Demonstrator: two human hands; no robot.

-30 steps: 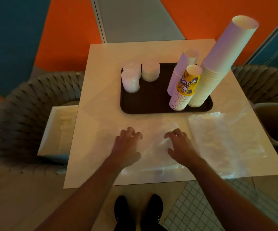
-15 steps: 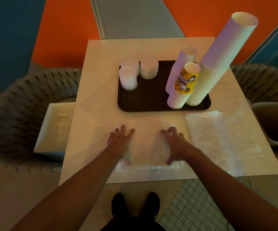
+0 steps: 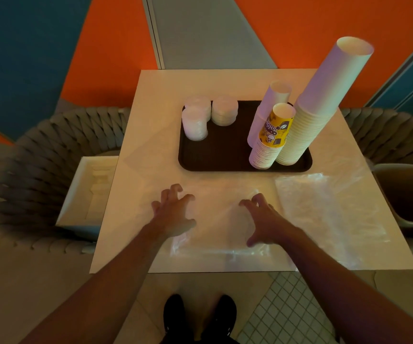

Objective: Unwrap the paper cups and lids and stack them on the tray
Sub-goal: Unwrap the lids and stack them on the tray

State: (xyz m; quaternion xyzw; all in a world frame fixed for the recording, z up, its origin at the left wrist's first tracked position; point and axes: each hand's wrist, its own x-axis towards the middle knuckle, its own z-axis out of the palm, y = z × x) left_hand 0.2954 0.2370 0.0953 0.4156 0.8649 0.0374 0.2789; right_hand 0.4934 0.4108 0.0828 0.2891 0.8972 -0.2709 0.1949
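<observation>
Both hands are clawing again after lying flatter — left hand [image 3: 173, 214] and right hand [image 3: 265, 222] apart, fingertips gathering the clear wrapper [image 3: 215, 219] under them; stacking looks finished.

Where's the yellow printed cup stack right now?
Head view: the yellow printed cup stack stands at the right front of the tray, against the tallest white cup stack.

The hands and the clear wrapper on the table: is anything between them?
Nothing visible. Both the left hand and right hand are right over the clear wrapper, fingers bent onto it; the tray sits farther back.
</observation>
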